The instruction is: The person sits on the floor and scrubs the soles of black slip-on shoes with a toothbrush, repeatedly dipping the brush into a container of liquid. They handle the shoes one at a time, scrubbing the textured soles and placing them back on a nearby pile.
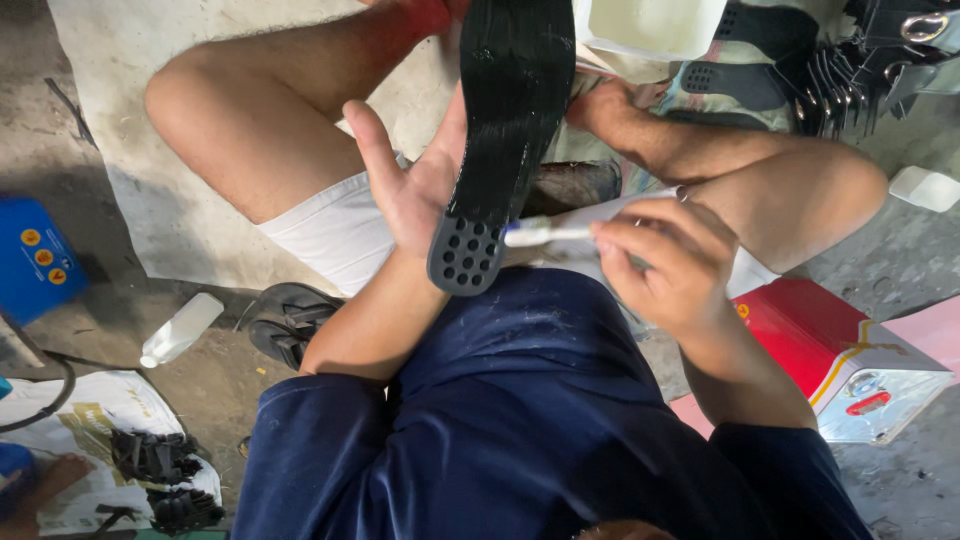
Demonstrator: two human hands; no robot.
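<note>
- Nearest the camera: a dark blue shirt [520, 420] fills the lower middle, both forearms rising out of it.
- Right hand [672, 262]: closed around a white brush [560, 230], gripped near its back end, fingers curled over the handle. The handle runs leftward, and its tip touches the sole just above the heel.
- Left hand [415, 185]: open, thumb spread out to the left, palm cupped against the back of the sole [505, 130] and holding it up.
- The sole is black, long and narrow, held nearly upright between the knees. Its heel end, nearest the camera, has a grid of round holes; the upper part is glossy and looks wet.
- Beside the right forearm, a red and white box [845, 365] lies on the floor.
- On the left, a dark sandal [285, 320] sits on the floor by the left elbow, and a white bottle [180, 330] lies on its side just beyond it.
- Lower left: black strap pieces [160, 470] on a printed white sheet [90, 420].
- Left edge: a blue box [35, 255].
- Further off: bare knees spread left and right, white shorts [335, 230], a pale mat [150, 120] under the left leg.
- Farthest: a white tub [650, 25] at the top edge, touching the sole's upper right side, and black straps with buckles [860, 60] heaped at upper right.
</note>
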